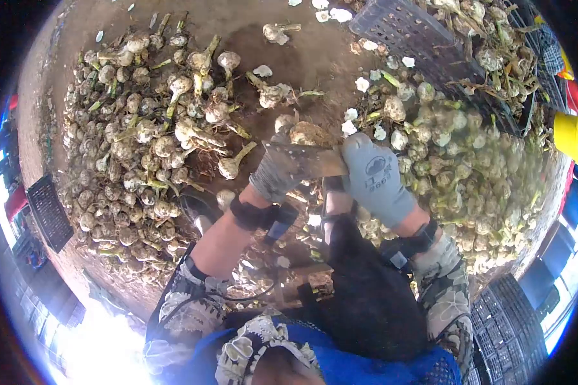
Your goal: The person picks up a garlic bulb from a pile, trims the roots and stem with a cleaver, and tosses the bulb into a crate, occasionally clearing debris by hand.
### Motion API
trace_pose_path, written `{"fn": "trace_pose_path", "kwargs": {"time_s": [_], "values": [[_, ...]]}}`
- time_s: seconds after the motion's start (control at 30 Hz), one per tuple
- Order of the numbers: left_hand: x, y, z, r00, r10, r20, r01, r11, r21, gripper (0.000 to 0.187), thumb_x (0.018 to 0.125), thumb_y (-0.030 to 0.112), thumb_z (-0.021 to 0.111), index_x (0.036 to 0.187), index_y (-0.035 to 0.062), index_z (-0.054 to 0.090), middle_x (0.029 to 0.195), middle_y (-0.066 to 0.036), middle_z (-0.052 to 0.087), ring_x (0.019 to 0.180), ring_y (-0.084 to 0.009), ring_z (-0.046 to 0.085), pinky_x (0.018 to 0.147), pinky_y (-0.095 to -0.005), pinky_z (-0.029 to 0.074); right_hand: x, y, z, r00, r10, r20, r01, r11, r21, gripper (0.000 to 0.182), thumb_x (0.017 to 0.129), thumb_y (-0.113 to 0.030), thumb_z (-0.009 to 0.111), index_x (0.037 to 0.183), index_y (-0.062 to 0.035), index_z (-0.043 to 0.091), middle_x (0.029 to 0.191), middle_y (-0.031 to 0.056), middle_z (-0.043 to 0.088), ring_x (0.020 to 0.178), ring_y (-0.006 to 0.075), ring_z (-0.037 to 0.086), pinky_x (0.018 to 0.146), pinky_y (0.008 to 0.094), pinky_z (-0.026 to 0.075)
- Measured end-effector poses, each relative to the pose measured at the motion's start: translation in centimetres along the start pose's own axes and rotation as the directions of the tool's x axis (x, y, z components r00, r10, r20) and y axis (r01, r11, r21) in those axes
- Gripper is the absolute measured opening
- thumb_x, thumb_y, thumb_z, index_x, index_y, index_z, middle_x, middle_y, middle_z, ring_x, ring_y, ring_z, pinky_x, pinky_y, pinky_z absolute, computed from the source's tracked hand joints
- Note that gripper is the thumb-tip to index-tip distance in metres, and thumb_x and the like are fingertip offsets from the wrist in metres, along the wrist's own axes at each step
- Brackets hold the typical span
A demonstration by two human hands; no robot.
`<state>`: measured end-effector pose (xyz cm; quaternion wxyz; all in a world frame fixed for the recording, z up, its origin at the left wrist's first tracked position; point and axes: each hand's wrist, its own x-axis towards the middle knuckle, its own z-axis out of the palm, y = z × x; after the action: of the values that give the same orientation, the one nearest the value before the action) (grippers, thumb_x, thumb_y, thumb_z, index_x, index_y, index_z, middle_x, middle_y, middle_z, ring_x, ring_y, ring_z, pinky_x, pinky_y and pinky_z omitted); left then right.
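My left hand [274,174], in a grey knit glove, is closed near the left end of a flat blade [302,159]; a garlic bulb [284,123] shows just above it, and what its fingers hold is hidden. My right hand [377,176], in a pale grey glove with a printed mark, is wrapped round the right end of the blade. Behind the blade lies a brown rounded piece [310,134]. Loose garlic bulbs with stems [230,160] lie on the dirt floor just left of my hands.
A large heap of garlic [128,154] spreads on the left, another heap [469,160] on the right. A dark plastic crate [411,38] with garlic stands at the upper right, beside a yellow object [567,136]. Black crates [49,213] [507,327] stand at both sides.
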<state>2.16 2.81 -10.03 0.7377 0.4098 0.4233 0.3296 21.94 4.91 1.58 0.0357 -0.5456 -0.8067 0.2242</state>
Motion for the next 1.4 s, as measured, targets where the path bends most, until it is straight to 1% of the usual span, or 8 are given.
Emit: {"fn": "trace_pose_path", "kwargs": {"time_s": [0.1,0.27,0.4,0.43,0.57,0.73,1.1,1.4], "values": [[0.4,6.5,1.8,0.901,0.379,0.213,-0.421,0.639,0.644,0.035,0.072,0.016,0.067,0.105,0.0079,0.059,0.097,-0.004,0.064,0.091,-0.0222,0.059,0.084,-0.0336,0.045,0.4,0.7,0.5,0.999,0.041,-0.003,-0.041,0.999,-0.011,0.013,0.073,-0.014,0.052,0.084,-0.0067,0.051,0.078,0.0119,0.055,0.067,0.0279,0.060,0.054,0.0370,0.045],[-0.5,9.6,3.5,0.989,0.129,0.075,-0.147,0.936,0.319,0.030,0.080,0.019,0.060,0.108,0.0118,0.055,0.101,-0.006,0.059,0.098,-0.0214,0.056,0.087,-0.0362,0.044,-0.8,4.7,5.8,1.000,0.008,0.020,0.002,0.896,-0.443,0.011,0.075,-0.012,0.051,0.084,-0.0058,0.051,0.075,0.0119,0.057,0.067,0.0278,0.062,0.057,0.0383,0.048],[0.1,11.6,3.4,0.819,0.554,0.148,-0.400,0.368,0.839,0.038,0.068,0.018,0.072,0.102,0.0109,0.056,0.098,-0.004,0.059,0.096,-0.0206,0.055,0.087,-0.0343,0.042,-1.6,5.0,3.8,0.908,0.419,0.023,-0.418,0.897,0.144,0.029,0.083,-0.022,0.052,0.099,0.0014,0.055,0.080,0.0210,0.062,0.072,0.0379,0.061,0.065,0.0411,0.050],[-0.2,11.4,4.1,0.953,0.246,-0.179,-0.226,0.966,0.124,0.048,0.068,0.019,0.075,0.109,0.0070,0.052,0.099,-0.004,0.058,0.096,-0.0194,0.055,0.088,-0.0339,0.042,-0.4,4.9,2.8,0.905,0.426,0.022,-0.416,0.871,0.260,0.031,0.082,-0.024,0.054,0.101,0.0013,0.056,0.081,0.0210,0.062,0.072,0.0379,0.061,0.066,0.0410,0.050],[-0.7,11.0,2.7,0.949,0.307,-0.077,-0.203,0.776,0.597,0.068,0.063,0.023,0.081,0.117,0.0016,0.044,0.102,-0.008,0.055,0.093,-0.0183,0.053,0.088,-0.0317,0.041,-0.8,2.9,2.8,0.876,0.471,0.102,-0.466,0.774,0.428,0.037,0.080,-0.030,0.061,0.101,-0.0007,0.059,0.083,0.0203,0.063,0.074,0.0365,0.061,0.067,0.0410,0.049],[-1.0,10.9,2.4,0.986,-0.022,-0.163,0.021,1.000,-0.010,0.077,0.063,0.014,0.080,0.125,0.0090,0.035,0.110,-0.004,0.053,0.099,-0.0157,0.053,0.087,-0.0320,0.045,0.3,2.8,2.4,0.876,0.313,0.368,-0.482,0.517,0.707,0.040,0.079,-0.031,0.063,0.100,0.0029,0.060,0.077,0.0160,0.064,0.072,0.0254,0.063,0.063,0.0364,0.050],[-0.1,10.8,5.1,0.979,0.181,0.094,-0.198,0.954,0.227,0.058,0.063,0.023,0.081,0.110,0.0030,0.052,0.101,-0.007,0.060,0.094,-0.0154,0.057,0.082,-0.0305,0.046,0.8,1.8,2.3,0.915,0.229,0.333,-0.226,-0.395,0.891,0.018,0.085,-0.018,0.057,0.093,-0.0022,0.058,0.076,0.0015,0.057,0.068,0.0116,0.055,0.063,0.0248,0.045],[-1.4,9.4,4.9,1.000,-0.011,0.014,0.013,0.980,-0.199,0.040,0.080,0.012,0.066,0.115,0.0057,0.047,0.104,-0.005,0.057,0.094,-0.0172,0.057,0.082,-0.0313,0.049,0.4,3.4,0.7,0.884,0.431,0.178,-0.145,-0.109,0.983,0.011,0.081,-0.013,0.058,0.083,-0.0025,0.056,0.071,0.0034,0.056,0.066,0.0128,0.054,0.062,0.0257,0.044]]}}
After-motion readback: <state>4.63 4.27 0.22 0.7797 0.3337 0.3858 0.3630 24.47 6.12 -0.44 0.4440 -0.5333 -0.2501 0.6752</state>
